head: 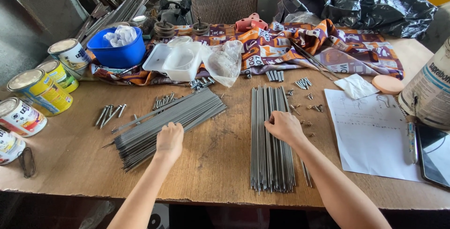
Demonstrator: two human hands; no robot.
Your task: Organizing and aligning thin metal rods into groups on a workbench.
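Two bundles of thin grey metal rods lie on a wooden table (225, 163). The left bundle (187, 112) is fanned out and slanted. My left hand (169, 138) rests on its near part, fingers curled over the rods. The right bundle (271, 158) lies straight, pointing away from me. My right hand (282, 126) presses down on its middle with fingers bent. Whether either hand grips a rod cannot be told.
Several paint tins (40, 90) line the left edge. A blue bowl (117, 48), white plastic trays (176, 60), a patterned cloth (290, 41), bolts (108, 114), small screws (304, 107), a paper sheet (370, 135), a pen (412, 137), a phone (436, 156) and a large bucket (431, 88) surround the rods.
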